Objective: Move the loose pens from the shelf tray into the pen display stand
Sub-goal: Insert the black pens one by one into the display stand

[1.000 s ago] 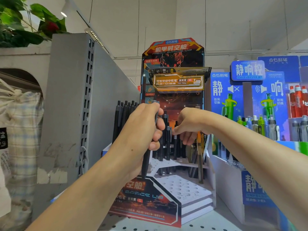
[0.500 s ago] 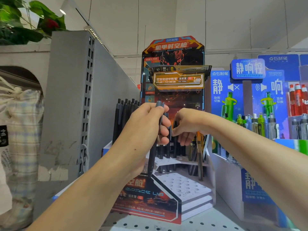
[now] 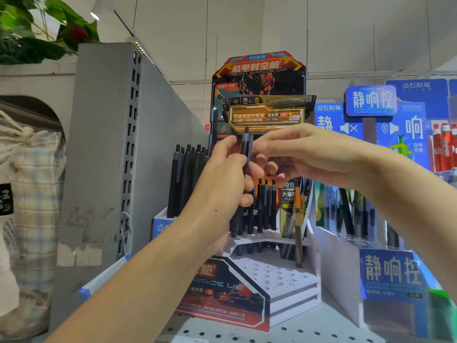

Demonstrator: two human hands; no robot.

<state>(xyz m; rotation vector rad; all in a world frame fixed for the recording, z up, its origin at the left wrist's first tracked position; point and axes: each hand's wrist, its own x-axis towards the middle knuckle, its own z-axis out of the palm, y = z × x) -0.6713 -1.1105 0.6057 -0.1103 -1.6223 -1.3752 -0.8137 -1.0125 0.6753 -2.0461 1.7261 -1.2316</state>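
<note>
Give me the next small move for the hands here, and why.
Probably lower the black pen tip-first into a free hole of the display stand. The left hand grips it upright above the stand, and the right hand pinches it near the top. The white front tiers show open holes, while the rear tier already holds pens.

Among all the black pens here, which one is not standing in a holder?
The black pen gripped upright in the left hand, its top at the right hand. The other pens stand in the display stand or boxes.
</note>
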